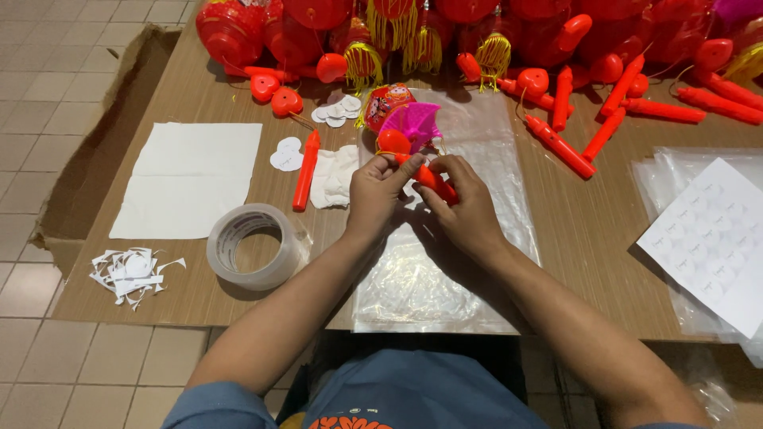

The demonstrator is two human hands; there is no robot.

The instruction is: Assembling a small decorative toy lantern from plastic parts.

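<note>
Both my hands meet over a clear plastic bag (477, 151) lying on the brown table (572, 230). My left hand (373, 195) pinches the top end of a red stick handle (435, 181) near its round red knob (393, 142). My right hand (461, 206) grips the same handle lower down. Just beyond my fingers sits a small red lantern (385, 103) with a pink fan-shaped piece (413, 123) and yellow tassel.
A roll of clear tape (254, 245) stands left of my arm, with white paper scraps (131, 272), a white sheet (191, 179) and a loose red stick (305, 171). Several red lanterns (318, 24) and sticks (560, 147) crowd the far edge. A sticker sheet (711, 238) lies right.
</note>
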